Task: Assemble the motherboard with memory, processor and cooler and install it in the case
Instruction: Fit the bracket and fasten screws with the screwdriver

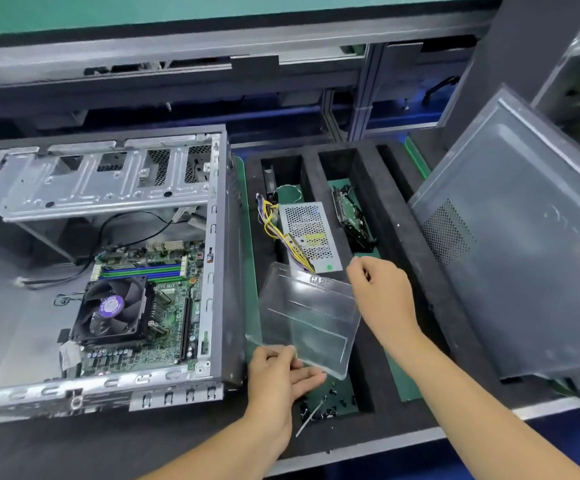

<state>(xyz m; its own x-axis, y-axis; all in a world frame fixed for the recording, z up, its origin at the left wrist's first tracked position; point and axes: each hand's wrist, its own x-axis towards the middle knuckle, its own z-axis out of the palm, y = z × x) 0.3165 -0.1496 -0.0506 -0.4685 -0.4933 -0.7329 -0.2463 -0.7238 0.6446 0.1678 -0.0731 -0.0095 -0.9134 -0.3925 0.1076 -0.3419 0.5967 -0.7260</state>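
Note:
The open grey case [219,237] lies on its side at the left. Inside it sits the green motherboard [167,327], with memory sticks [143,270] in their slots and a black fan cooler [110,311] on top. A clear plastic tray [307,318] hangs tilted over the foam organiser, to the right of the case. My left hand [279,370] grips the tray's near corner. At the tray's far right corner, my right hand [378,289] pinches the edge.
A black foam organiser [416,271] on the right holds a power supply [307,233] with yellow wires, a drive [352,216] and loose black screws [330,407]. The grey case side panel [523,244] leans at the far right. A conveyor frame runs behind.

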